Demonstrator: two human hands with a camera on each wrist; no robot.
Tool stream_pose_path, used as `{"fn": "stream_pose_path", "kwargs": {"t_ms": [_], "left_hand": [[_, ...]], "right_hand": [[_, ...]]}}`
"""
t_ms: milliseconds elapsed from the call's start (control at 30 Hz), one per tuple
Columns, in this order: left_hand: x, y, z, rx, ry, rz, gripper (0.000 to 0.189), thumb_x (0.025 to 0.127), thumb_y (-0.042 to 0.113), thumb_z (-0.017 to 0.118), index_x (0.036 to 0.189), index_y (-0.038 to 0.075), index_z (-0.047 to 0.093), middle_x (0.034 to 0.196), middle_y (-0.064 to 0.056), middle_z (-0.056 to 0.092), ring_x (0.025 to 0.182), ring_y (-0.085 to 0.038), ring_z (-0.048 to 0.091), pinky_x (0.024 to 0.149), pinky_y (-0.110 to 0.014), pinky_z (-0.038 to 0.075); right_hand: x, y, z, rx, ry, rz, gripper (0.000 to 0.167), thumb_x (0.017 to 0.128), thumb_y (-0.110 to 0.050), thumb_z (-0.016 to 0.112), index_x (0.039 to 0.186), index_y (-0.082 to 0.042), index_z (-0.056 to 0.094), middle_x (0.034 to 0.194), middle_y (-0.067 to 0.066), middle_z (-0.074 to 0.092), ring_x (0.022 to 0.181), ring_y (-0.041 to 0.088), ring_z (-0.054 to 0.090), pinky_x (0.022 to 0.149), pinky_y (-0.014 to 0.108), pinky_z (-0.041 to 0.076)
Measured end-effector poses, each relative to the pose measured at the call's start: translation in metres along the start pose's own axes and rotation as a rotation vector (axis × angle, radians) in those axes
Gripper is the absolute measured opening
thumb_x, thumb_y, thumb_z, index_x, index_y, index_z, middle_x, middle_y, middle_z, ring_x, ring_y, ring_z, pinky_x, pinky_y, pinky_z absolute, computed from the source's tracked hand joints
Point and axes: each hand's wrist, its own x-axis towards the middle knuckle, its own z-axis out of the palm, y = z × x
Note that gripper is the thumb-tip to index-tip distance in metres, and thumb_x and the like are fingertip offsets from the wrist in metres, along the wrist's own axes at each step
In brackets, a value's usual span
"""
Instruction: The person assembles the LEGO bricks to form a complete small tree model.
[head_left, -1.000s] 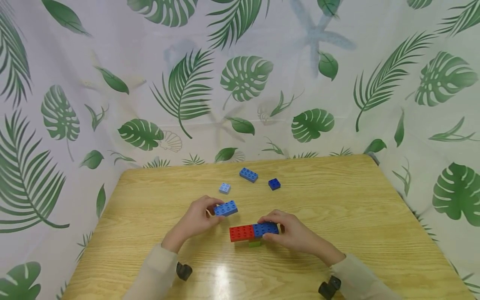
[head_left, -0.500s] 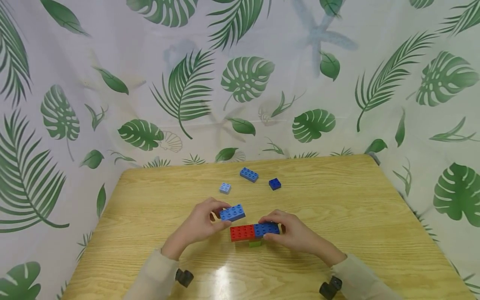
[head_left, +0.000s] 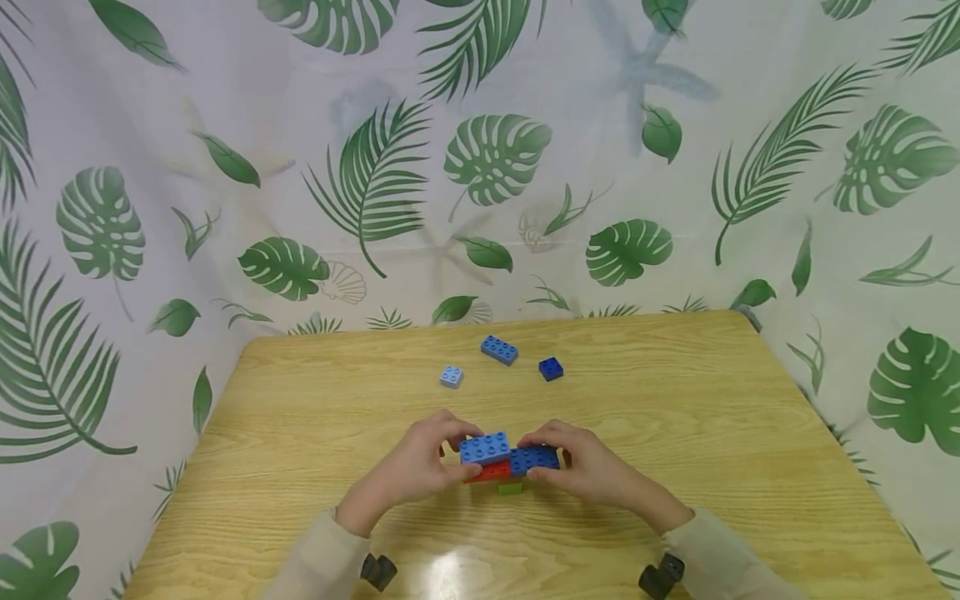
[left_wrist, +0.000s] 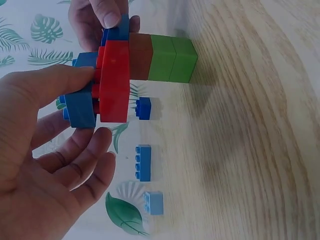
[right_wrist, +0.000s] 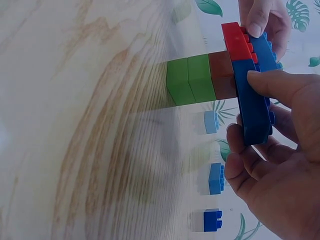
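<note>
A stack of toy bricks stands on the table: two green bricks (left_wrist: pixel 172 59) at the bottom, a brown brick (left_wrist: pixel 140 57) on them, then a red brick (left_wrist: pixel 115 82) and a dark blue brick (right_wrist: pixel 252 105) side by side on top. My left hand (head_left: pixel 423 462) pinches a lighter blue brick (head_left: pixel 484 448) between thumb and fingers, right over the red one's studs. In the left wrist view a narrow gap shows between these two. My right hand (head_left: pixel 588 467) grips the dark blue brick at its outer end, thumb in front and fingers behind.
Behind the stack lie three loose bricks on the wooden table (head_left: pixel 675 400): a small light blue brick (head_left: pixel 452 377), a long blue brick (head_left: pixel 499 350) and a small dark blue brick (head_left: pixel 551 368). A leaf-patterned cloth (head_left: pixel 480 242) hangs along the table's back edge.
My left hand has carried the lighter blue brick rightward and toward me, from left of the stack to over the red brick. My right hand keeps its grip in place.
</note>
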Motion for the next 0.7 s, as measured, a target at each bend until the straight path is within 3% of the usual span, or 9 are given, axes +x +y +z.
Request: {"fn": "stream_pose_path", "kwargs": {"t_ms": [167,400,700], "left_hand": [[0.000,0.003,0.002,0.003,-0.006,0.002,0.041,0.093,0.023,0.082,0.132,0.013,0.071,0.111,0.000,0.064,0.102,-0.027,0.063,0.081,-0.028,0.048],[0.003,0.010,0.006,0.082,-0.026,0.045,0.040,0.092,0.022,0.084,0.130,0.014,0.073,0.111,0.001,0.065,0.099,-0.013,0.061,0.086,-0.030,0.053],[0.005,0.018,0.008,0.117,-0.046,0.056,0.038,0.091,0.020,0.084,0.128,0.015,0.075,0.109,0.002,0.063,0.095,-0.012,0.059,0.083,-0.028,0.053]], "right_hand": [[-0.001,0.000,0.000,0.002,-0.004,0.004,0.039,0.101,-0.032,0.073,0.135,-0.014,0.069,0.124,0.003,0.068,0.087,0.008,0.051,0.069,0.025,0.045],[-0.001,0.001,0.000,-0.010,-0.003,0.008,0.038,0.101,-0.033,0.073,0.136,-0.019,0.068,0.125,0.003,0.067,0.088,0.008,0.052,0.070,0.024,0.045],[0.000,0.001,0.000,-0.016,-0.008,0.017,0.039,0.101,-0.032,0.073,0.137,-0.016,0.068,0.125,0.003,0.067,0.088,0.008,0.052,0.070,0.024,0.045]]}}
